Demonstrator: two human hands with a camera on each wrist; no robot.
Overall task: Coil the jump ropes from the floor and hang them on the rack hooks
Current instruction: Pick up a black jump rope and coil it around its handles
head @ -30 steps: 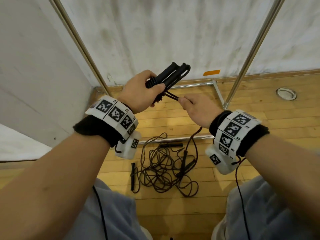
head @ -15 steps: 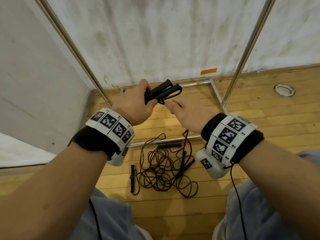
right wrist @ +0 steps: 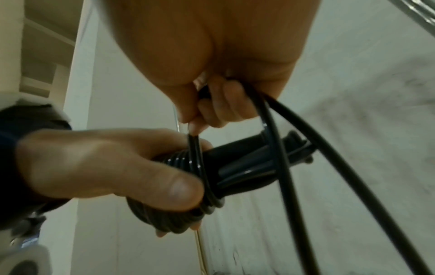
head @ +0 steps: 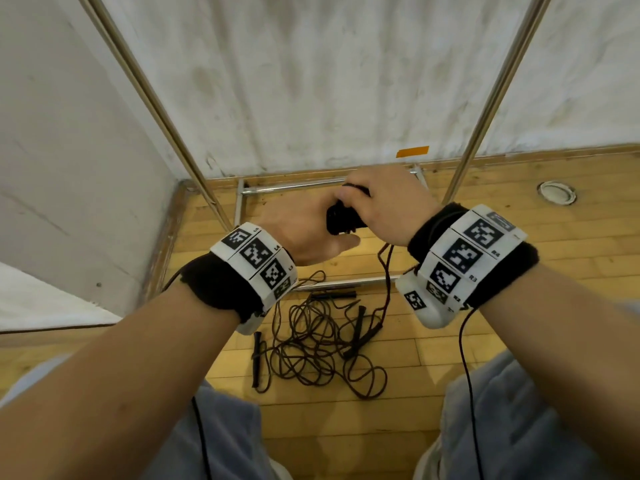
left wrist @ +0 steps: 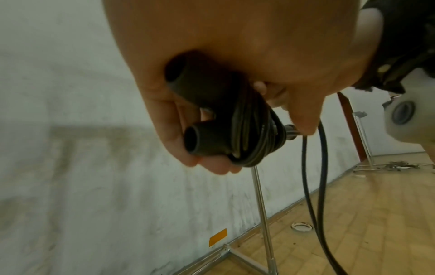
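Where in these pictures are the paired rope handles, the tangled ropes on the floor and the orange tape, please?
paired rope handles (left wrist: 207, 137): left wrist view, lower handle's barrel.
tangled ropes (head: 311, 344): head view, middle of the pile.
orange tape (head: 412, 151): head view, centre of the strip.

"R3", "R4" on right wristband (head: 471, 258)

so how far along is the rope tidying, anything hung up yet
Nothing hung in view. In hand: the left hand grips a pair of handles with several turns of cord wound round them, and the right hand pinches the cord, which trails down. Left: finishing this wrap, the tangled ropes on the floor, and hanging them on the rack.
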